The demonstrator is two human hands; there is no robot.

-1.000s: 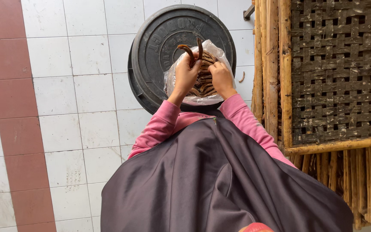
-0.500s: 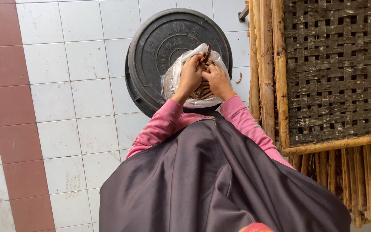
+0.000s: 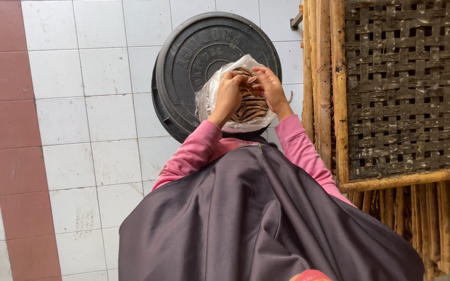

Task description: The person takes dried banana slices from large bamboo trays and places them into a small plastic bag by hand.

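Both hands up in the upper centre of the frame, over a clear plastic bag (image 3: 220, 104) of dark brown curved pods (image 3: 251, 106) that sits on a round black disc (image 3: 194, 57) on the white tiled floor (image 3: 79, 104). Left hand (image 3: 228, 96) fingers curled down into the bag mouth, pinching what looks like a pod or the bag edge, can't tell which. Right hand (image 3: 270, 88) fingers bent and pinched at the top of the pile, apparently gripping a pod; exact contact hidden by the knuckles. Pink sleeves (image 3: 194, 151), dark apron (image 3: 256, 218) fills lower centre. Woven bamboo frame (image 3: 407, 88) stands at right, close beside the right forearm.

Risks, as judged: the bag is thin and crumpled, so a hard tug could tear it or tip it off the disc and spill pods onto the tiles. One loose pod (image 3: 290, 96) already lies at the bag's right edge, near the frame. Pods look dry and curled, could snap if pinched hard. Elbow may knock the bamboo frame
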